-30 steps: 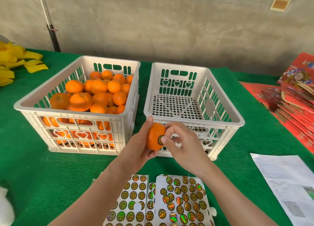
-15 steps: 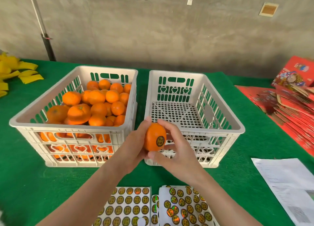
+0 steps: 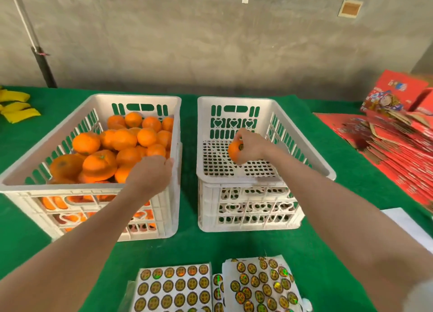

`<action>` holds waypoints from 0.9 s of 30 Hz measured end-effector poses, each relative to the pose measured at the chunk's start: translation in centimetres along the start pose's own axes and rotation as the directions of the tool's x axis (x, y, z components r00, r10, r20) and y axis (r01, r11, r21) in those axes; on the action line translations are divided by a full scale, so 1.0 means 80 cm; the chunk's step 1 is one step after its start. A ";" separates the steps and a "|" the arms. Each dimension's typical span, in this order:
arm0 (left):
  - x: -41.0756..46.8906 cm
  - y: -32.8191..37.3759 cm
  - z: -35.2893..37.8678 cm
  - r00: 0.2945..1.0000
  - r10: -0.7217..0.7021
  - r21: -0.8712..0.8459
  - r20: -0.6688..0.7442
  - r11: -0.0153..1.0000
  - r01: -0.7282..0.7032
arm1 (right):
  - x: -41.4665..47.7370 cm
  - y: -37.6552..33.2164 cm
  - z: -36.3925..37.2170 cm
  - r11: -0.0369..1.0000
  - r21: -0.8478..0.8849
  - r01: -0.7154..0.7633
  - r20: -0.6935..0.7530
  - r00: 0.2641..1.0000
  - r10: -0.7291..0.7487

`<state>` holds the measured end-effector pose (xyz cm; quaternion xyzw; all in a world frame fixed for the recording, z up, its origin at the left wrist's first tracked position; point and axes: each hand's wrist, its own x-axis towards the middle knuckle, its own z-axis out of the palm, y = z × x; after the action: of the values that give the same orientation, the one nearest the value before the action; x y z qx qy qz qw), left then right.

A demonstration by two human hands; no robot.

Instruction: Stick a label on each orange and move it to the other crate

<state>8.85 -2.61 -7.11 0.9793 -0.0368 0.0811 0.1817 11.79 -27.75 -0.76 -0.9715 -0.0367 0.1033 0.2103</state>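
Nearest you, sticker sheets [image 3: 173, 286] lie on the green cloth [image 3: 187, 248], with a white paper [image 3: 408, 226] off to the right. Past them, your left hand [image 3: 150, 171] reaches down over the pile of oranges [image 3: 121, 143] in the left crate [image 3: 70, 188], and its fingers are hidden, so I cannot tell if it has one. Your right hand [image 3: 249, 146] has its fingers curled round one orange [image 3: 233, 152] inside the right crate [image 3: 234, 180], just over its holey floor. Far back, yellow bits [image 3: 16, 108] lie left, red boxes [image 3: 398, 143] pile up right, and a grey wall [image 3: 210, 42] stands behind.
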 end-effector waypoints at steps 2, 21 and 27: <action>-0.002 0.000 -0.002 0.998 -0.026 -0.026 -0.049 0.999 0.025 | 0.033 0.014 0.011 0.965 -0.263 0.001 0.220 0.974 0.059; 0.003 -0.001 -0.002 0.981 -0.168 -0.057 -0.092 0.985 0.163 | 0.109 0.056 0.085 0.859 -0.512 0.022 0.495 0.825 0.274; 0.007 -0.005 -0.002 0.985 -0.165 -0.149 -0.053 0.977 0.156 | 0.059 -0.011 0.051 0.976 0.110 0.188 -0.070 0.981 -0.182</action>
<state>9.45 -2.19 -7.03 0.9603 0.0425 0.0951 0.2590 15.46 -24.75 -4.84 -0.9526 -0.1147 0.0562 0.2761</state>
